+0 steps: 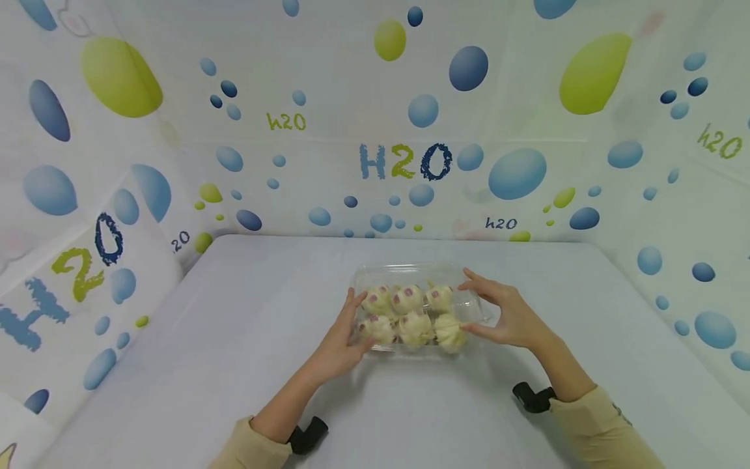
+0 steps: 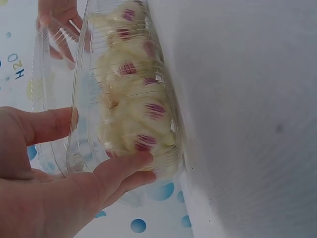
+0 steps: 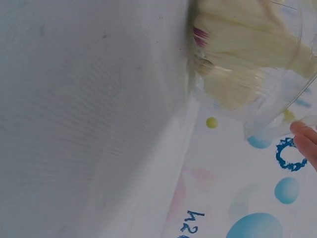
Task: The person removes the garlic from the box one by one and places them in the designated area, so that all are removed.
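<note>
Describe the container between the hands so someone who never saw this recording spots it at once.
Find the white table, then the left hand and right hand over it. Between them is a clear plastic container with two rows of cream pieces, some purple-marked: the only see-through item.

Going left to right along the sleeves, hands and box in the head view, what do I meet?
Left sleeve → left hand → clear box → right hand → right sleeve.
</note>
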`<action>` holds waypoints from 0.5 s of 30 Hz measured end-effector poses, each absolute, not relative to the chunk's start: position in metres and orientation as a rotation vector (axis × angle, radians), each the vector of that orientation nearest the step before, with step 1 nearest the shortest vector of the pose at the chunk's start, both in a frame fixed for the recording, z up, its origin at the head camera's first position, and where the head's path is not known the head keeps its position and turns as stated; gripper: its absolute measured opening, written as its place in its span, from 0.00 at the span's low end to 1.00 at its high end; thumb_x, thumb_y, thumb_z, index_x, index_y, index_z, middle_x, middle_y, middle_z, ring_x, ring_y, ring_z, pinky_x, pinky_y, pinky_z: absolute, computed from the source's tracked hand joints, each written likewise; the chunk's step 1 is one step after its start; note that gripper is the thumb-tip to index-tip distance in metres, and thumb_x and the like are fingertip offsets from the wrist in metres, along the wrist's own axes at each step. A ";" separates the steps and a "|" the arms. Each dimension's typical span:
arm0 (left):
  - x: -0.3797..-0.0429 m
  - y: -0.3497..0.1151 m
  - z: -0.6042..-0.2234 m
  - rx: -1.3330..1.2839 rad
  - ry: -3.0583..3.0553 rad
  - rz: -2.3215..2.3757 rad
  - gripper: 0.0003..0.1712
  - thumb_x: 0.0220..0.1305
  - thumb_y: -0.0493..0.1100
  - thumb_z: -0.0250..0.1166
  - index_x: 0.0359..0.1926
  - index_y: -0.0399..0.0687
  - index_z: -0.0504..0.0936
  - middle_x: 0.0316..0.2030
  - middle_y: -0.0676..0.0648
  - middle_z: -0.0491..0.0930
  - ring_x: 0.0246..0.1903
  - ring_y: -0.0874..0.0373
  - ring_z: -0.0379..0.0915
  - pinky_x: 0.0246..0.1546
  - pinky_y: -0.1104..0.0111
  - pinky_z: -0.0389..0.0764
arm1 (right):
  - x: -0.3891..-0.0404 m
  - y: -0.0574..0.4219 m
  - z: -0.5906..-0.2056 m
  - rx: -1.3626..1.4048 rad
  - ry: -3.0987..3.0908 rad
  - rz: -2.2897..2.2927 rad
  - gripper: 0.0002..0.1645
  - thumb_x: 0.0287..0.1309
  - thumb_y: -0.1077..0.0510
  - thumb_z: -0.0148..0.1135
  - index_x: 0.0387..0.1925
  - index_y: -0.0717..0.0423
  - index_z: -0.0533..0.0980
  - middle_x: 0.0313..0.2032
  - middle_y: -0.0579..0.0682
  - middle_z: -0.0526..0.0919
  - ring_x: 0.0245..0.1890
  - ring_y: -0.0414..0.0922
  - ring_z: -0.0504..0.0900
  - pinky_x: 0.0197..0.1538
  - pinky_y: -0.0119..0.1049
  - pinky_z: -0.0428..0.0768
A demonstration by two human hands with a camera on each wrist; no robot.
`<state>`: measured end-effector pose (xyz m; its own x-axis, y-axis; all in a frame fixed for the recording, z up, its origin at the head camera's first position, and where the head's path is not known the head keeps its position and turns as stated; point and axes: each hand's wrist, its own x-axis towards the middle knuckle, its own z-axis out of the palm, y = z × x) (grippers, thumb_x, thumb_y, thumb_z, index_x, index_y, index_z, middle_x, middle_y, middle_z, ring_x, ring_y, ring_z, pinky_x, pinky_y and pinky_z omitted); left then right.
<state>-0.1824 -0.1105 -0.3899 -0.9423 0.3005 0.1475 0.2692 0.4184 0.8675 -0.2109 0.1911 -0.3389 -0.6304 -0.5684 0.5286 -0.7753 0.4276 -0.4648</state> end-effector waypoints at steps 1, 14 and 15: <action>-0.183 -0.110 -0.389 0.517 2.618 1.596 0.44 0.58 0.31 0.59 0.70 0.46 0.45 0.70 0.40 0.28 0.67 0.39 0.36 0.56 0.47 0.58 | -0.211 0.191 -0.339 1.161 -2.387 1.013 0.31 0.32 0.68 0.74 0.45 0.66 0.73 0.57 0.72 0.65 0.53 0.67 0.68 0.44 0.56 0.74; -0.182 -0.110 -0.388 0.456 2.516 1.724 0.46 0.56 0.27 0.56 0.71 0.53 0.46 0.70 0.43 0.28 0.66 0.38 0.36 0.58 0.44 0.54 | -0.228 0.198 -0.352 1.110 -2.460 0.928 0.36 0.51 0.55 0.66 0.61 0.57 0.65 0.60 0.55 0.69 0.56 0.53 0.70 0.49 0.50 0.74; -0.181 -0.110 -0.389 0.458 2.498 1.738 0.46 0.56 0.26 0.56 0.71 0.54 0.46 0.70 0.43 0.28 0.66 0.38 0.35 0.58 0.44 0.54 | -0.228 0.198 -0.351 1.103 -2.468 0.918 0.36 0.52 0.54 0.65 0.62 0.57 0.64 0.59 0.55 0.69 0.56 0.53 0.71 0.50 0.49 0.73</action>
<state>-0.1815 -0.1099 -0.3886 -0.9538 0.2774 0.1156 0.2049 0.3189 0.9254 -0.2280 0.1978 -0.3506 -0.6670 -0.5634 0.4876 -0.7451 0.5051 -0.4356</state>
